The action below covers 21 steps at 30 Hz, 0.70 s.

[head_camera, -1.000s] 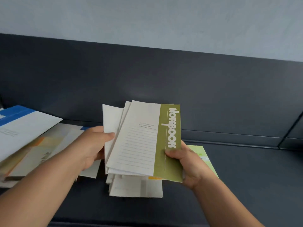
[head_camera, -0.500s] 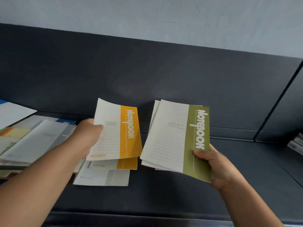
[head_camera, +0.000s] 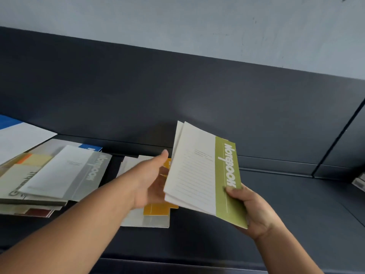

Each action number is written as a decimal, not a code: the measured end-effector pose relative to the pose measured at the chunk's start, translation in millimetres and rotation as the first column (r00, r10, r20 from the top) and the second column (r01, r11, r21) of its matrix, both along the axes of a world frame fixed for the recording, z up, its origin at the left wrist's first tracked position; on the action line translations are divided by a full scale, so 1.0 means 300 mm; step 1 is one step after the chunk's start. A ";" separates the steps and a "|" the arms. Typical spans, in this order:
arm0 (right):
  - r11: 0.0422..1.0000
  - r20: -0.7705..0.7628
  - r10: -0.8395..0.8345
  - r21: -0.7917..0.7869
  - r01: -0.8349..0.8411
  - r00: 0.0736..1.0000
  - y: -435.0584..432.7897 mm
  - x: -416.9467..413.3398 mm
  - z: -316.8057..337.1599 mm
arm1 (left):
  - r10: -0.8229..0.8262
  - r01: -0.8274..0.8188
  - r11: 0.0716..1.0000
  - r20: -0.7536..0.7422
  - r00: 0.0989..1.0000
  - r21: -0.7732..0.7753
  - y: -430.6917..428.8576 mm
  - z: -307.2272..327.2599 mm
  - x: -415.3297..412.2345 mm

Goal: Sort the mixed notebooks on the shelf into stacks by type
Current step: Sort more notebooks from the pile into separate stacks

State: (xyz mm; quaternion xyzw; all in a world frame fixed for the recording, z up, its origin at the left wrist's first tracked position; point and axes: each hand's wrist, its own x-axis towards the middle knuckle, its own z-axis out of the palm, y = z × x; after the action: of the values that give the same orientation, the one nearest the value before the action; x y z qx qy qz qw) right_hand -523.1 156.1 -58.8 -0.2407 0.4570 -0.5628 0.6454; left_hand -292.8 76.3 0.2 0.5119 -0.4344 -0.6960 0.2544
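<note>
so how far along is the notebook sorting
Done: a few yellow notebooks stacked on the shelf. In hand: the right hand grips several green notebooks; the left hand is beside them. Left: the mixed pile on the left, unsorted.

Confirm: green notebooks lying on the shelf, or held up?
Held up, tilted: the right hand pinches the green notebooks at a lower corner, above the shelf.

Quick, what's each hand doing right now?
Left hand: open, over the yellow-banded paper notebooks.
Right hand: grips the thin green-banded white notebooks.
</note>
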 end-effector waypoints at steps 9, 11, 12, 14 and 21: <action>0.998 -0.079 0.056 -0.018 -0.058 0.995 -0.049 0.114 0.024 | 0.111 -0.111 0.991 0.001 0.994 -0.075 -0.023 0.001 0.088; 0.999 -0.092 0.036 -0.015 -0.038 0.995 -0.057 0.136 0.025 | 0.167 -0.168 0.983 -0.017 0.986 -0.068 -0.032 0.001 0.114; 1.000 -0.101 0.026 -0.011 -0.027 0.995 -0.062 0.145 0.025 | 0.211 -0.212 0.976 -0.035 0.977 -0.044 -0.035 0.003 0.124; 1.000 -0.119 0.005 0.001 -0.005 0.993 -0.068 0.159 0.024 | 0.257 -0.258 0.966 -0.062 0.964 -0.017 -0.046 -0.003 0.143; 0.999 -0.210 -0.025 0.029 0.032 0.977 -0.063 0.192 0.039 | 0.176 -0.178 0.982 -0.043 0.983 -0.062 -0.090 -0.052 0.190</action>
State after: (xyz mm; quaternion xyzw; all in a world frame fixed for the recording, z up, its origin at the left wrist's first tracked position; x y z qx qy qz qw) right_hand -465.4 137.4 -47.0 -0.2817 0.5349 -0.5361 0.5892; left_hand -235.7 49.3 -15.3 0.5269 -0.4048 -0.6655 0.3400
